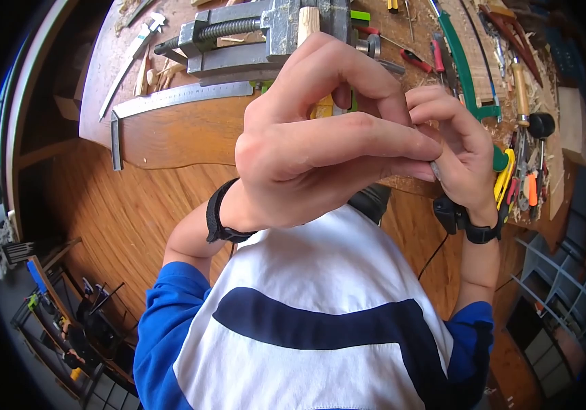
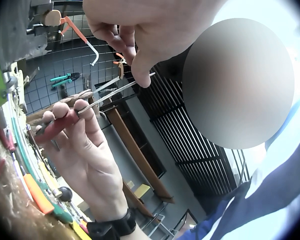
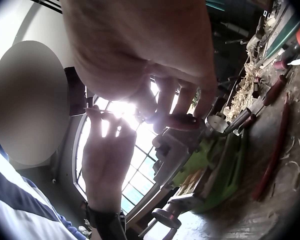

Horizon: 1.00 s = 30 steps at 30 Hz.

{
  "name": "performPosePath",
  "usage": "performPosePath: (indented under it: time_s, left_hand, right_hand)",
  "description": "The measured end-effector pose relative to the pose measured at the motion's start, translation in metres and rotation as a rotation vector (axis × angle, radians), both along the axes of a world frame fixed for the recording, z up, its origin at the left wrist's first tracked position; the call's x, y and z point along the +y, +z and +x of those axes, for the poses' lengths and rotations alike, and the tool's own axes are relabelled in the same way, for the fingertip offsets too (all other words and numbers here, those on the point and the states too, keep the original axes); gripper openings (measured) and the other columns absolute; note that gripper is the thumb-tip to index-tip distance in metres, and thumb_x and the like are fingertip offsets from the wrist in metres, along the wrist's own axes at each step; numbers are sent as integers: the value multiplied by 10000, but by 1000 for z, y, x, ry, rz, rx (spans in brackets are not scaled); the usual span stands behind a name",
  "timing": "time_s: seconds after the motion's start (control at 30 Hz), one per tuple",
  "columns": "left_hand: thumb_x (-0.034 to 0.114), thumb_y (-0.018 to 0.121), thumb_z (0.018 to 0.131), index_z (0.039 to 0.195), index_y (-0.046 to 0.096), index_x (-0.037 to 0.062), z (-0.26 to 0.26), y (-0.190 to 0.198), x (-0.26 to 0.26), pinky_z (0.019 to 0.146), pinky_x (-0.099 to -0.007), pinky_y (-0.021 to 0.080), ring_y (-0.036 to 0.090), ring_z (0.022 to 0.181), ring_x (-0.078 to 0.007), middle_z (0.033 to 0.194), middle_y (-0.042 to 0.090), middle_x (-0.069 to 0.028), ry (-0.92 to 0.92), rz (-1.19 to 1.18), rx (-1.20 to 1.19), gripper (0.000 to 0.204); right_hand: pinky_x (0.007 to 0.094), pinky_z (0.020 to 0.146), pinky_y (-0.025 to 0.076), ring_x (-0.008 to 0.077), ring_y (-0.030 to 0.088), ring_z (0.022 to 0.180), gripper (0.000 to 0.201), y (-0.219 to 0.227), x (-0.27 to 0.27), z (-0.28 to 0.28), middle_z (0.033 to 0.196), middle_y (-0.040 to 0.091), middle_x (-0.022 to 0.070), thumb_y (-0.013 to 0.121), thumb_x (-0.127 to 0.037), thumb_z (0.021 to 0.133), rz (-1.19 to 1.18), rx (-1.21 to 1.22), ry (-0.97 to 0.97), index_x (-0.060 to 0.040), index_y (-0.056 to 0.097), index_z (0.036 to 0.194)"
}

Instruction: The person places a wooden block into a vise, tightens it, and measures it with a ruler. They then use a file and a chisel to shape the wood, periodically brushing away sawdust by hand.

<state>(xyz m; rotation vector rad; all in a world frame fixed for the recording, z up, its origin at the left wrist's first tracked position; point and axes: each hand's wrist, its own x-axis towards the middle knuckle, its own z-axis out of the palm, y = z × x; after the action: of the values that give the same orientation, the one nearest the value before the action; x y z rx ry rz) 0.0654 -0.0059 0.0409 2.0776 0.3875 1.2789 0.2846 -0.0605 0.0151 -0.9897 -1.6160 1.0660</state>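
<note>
My right hand [image 1: 464, 137] curls its fingers round the red handle [image 2: 60, 125] of a tool with a long, thin metal shaft [image 2: 115, 94]. My left hand [image 1: 337, 137] is raised close in front of the head camera, thumb and fingertips brought together at the far end of that shaft. The left wrist view has the left thumb [image 2: 142, 75] right at the shaft's tip. From the right wrist, the red handle [image 3: 182, 121] shows under the right fingers, and the left hand [image 3: 107, 155] faces it with pinched fingertips. The left hand hides most of the tool from the head view.
A metal vise [image 1: 238, 48] stands on the wooden bench [image 1: 190, 133]. A steel square [image 1: 184, 99] and a caliper [image 1: 132, 58] lie left. At right are a green-framed saw [image 1: 460, 61], red-handled tools [image 1: 416, 60], a yellow cutter [image 1: 505, 179] and wood shavings [image 3: 242, 95].
</note>
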Motion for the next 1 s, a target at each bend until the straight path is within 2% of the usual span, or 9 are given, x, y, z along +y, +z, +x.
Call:
performPosePath:
  time_s: [0.2,0.23,0.33,0.43,0.53,0.6,0.63,0.73,1.0]
  left_hand:
    - [147,865,661,980,757,14,-1,-3,2,760,-302,438,556,842,-182,939,581,-86,54,-77,35,362]
    - [118,844,724,1010,722,-48,-5,-5,11,770,-302,452,563,865,-191,980,580,-123,47,14,-9,352]
    - [-4,717,853,1110,654,-106,-28,-2,28,917,-338,495,607,1030,-236,1105,623,-187,393,176,61,283]
    - [22,735,856,1184,654,-29,-60,-6,63,951,-360,477,627,1107,-210,1233,651,-162,583,283,173,341]
    - [304,771,856,1316,597,55,-84,-7,85,1036,-416,448,562,1244,-264,1328,601,-138,541,234,426,551]
    - [261,875,727,1291,598,13,-79,-6,89,907,-373,502,611,1123,-311,1225,621,-166,463,212,554,676]
    - [374,893,665,1393,508,51,-81,-9,86,987,-404,469,584,1193,-339,1322,584,-152,423,-11,640,885]
    - [386,908,598,1389,514,53,-86,-10,98,995,-408,464,589,1178,-340,1300,593,-160,268,93,825,944]
    - [324,879,627,1283,610,21,-83,-6,96,965,-395,479,609,1115,-338,1258,609,-154,301,51,878,771]
  right_hand:
    - [306,865,494,188,635,973,184,-8,-12,12,1019,670,96,578,81,885,-77,-58,-23,6,647,1038]
    - [282,815,502,157,641,909,167,-19,-18,14,1005,681,88,598,45,903,-123,15,-52,11,639,1061]
    - [265,765,507,129,638,836,162,-17,-38,20,973,694,71,605,15,923,-395,-50,-215,15,626,1083]
    - [254,729,505,107,626,776,163,-23,-52,30,945,700,65,614,-11,931,-437,-133,-305,14,615,1092]
    - [246,706,500,93,611,770,161,-26,-59,37,915,682,53,630,-31,928,-477,-228,-355,13,612,1081]
    - [244,697,498,89,603,770,158,-26,-61,39,887,669,42,636,-37,926,-478,-298,-379,16,611,1073]
    - [242,691,496,87,592,776,197,-29,-61,41,893,636,32,646,-50,927,-471,-286,-382,14,596,1107]
    - [238,712,494,89,587,787,246,-28,-61,35,928,610,34,643,-53,933,-533,-82,-437,5,576,1163]
    - [212,700,478,72,564,785,303,-11,-52,27,923,568,22,592,-21,948,-392,-135,-547,-6,547,1248]
